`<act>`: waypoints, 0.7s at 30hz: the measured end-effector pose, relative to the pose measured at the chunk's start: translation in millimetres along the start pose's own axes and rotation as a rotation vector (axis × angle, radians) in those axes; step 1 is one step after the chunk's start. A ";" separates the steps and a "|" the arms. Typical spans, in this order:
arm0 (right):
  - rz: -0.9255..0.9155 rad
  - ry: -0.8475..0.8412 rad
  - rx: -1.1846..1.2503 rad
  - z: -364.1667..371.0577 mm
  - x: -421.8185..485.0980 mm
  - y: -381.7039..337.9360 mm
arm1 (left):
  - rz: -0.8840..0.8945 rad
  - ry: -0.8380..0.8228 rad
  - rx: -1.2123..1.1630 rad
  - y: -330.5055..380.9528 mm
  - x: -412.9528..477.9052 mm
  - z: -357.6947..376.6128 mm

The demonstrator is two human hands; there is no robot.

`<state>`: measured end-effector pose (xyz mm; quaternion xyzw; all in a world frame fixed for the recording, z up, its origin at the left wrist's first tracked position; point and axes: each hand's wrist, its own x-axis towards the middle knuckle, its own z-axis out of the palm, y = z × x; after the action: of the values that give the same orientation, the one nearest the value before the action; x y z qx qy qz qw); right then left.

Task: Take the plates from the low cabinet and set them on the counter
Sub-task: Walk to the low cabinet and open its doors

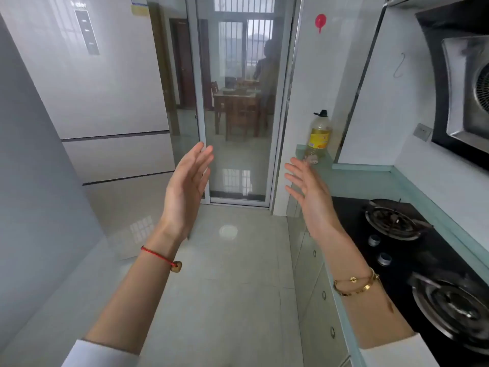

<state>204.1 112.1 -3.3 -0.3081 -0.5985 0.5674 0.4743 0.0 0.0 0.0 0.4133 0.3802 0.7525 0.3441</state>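
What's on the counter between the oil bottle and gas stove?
Head view: a small blurry object by the oil bottle, then bare green counter to the gas stove.

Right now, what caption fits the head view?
Left hand and right hand raised open and empty beside the counter with stove and oil bottle.

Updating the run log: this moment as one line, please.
left hand: open, empty | right hand: open, empty | plates: none in view | low cabinet doors: closed | counter: oil bottle at far end
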 end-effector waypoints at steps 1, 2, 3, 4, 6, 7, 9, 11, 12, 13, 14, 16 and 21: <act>0.004 0.010 0.002 5.0 11.5 3.4 | 0.002 0.012 -0.009 -3.8 11.5 -4.4; 0.016 0.015 -0.003 8.9 23.3 6.4 | -0.016 0.014 -0.011 -6.8 23.3 -9.6; 0.020 0.018 -0.008 13.0 36.9 11.2 | -0.019 0.010 -0.004 -11.8 36.3 -15.6; 0.025 0.012 -0.006 20.0 49.1 14.5 | -0.027 0.001 -0.006 -14.6 48.1 -19.4; 0.035 0.024 0.002 31.3 77.4 24.4 | -0.042 -0.007 -0.007 -24.6 75.7 -30.8; 0.036 0.030 0.004 37.0 92.3 29.5 | -0.044 -0.013 -0.008 -29.0 90.5 -37.0; 0.026 0.043 0.022 45.4 120.3 39.8 | -0.044 -0.024 -0.021 -37.9 119.4 -49.2; 0.027 0.063 0.030 51.8 147.5 48.7 | -0.055 -0.031 -0.031 -45.2 148.6 -58.0; 0.025 0.069 0.033 54.3 158.6 53.0 | -0.057 -0.037 -0.030 -48.9 160.7 -61.1; 0.033 0.077 0.038 56.9 169.5 58.0 | -0.063 -0.043 -0.029 -53.1 172.1 -64.7; 0.044 0.088 0.043 59.6 180.4 64.1 | -0.073 -0.050 -0.024 -58.3 183.4 -69.0; 0.051 0.099 0.045 63.0 197.7 75.2 | -0.073 -0.054 -0.022 -68.5 199.8 -76.4; 0.087 0.097 0.025 66.0 244.9 108.2 | -0.127 -0.033 -0.013 -101.7 241.6 -95.1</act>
<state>37.1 326.6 -48.7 -0.3548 -0.5537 0.5793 0.4816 -165.2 221.9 -35.2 0.3984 0.3949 0.7249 0.3999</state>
